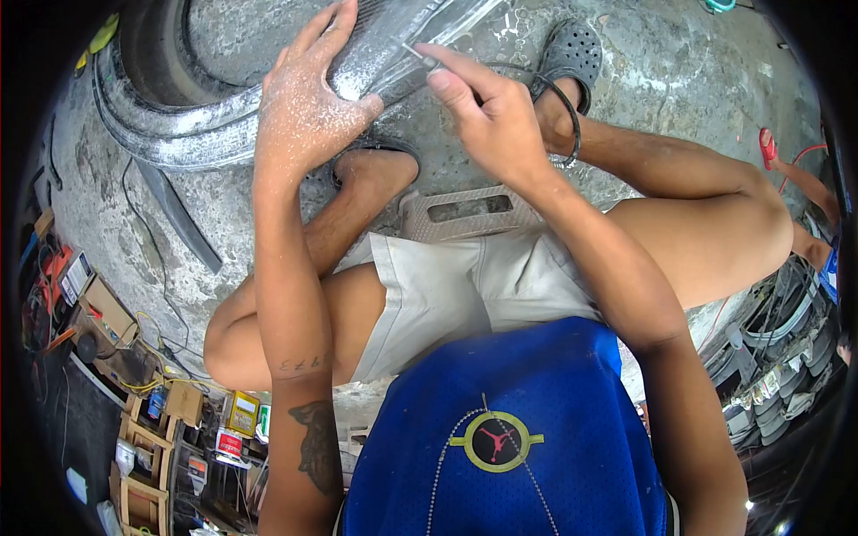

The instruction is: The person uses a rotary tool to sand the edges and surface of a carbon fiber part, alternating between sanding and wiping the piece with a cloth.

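A large curved dark panel (201, 134), resembling a car bumper and streaked with white dust, lies on the concrete at the upper left. My left hand (308, 112), powdered white, rests on it with the fingers stretched out over a mesh-like section; the fingertips run up to the top edge of the view. My right hand (496, 112) is closed in a pinch around a small tool with a thin metal blade (410, 49). That blade points at the dusty strip of the panel just right of my left hand. Most of the tool's handle is hidden by my fingers.
A low plastic stool (469, 214) is between my legs. A black cable (509, 65) runs past my sandal (572, 54). A dark flat strip (183, 219) lies at left. Wooden shelving (143, 464) with cans stands lower left. Another person's red shoe (767, 147) shows at right.
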Motion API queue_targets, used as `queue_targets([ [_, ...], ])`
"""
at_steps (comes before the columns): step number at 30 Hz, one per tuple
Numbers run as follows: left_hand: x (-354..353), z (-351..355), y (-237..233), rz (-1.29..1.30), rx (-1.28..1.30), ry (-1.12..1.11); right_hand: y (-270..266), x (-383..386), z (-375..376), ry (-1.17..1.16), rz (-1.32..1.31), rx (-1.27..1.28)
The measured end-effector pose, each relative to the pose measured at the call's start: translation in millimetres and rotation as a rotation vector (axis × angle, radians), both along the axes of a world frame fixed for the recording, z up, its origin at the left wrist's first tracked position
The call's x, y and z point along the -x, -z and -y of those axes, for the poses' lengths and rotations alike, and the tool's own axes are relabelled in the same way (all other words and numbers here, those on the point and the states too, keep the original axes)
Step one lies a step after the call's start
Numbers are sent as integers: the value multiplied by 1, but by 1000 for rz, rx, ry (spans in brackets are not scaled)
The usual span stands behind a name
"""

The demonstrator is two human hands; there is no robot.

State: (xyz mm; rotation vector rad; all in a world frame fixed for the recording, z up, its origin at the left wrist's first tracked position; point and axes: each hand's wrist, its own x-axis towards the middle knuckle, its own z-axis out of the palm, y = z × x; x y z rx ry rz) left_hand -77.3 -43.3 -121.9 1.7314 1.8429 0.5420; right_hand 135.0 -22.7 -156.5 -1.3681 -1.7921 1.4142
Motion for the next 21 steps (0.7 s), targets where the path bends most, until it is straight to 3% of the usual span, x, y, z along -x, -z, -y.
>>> queue_targets([
  [4, 0, 1, 0, -14, -8, 2, 10, 3, -1, 30, -77, -171],
  [7, -2, -1, 0, 20, 3, -19, 2, 0, 1, -23, 35, -30],
  [10, 0, 1, 0, -11, 3, -8, 8, 2, 0, 42, -83, -97],
  [21, 0, 0, 1, 1, -25, 4, 5, 1, -2, 70, -55, -53],
])
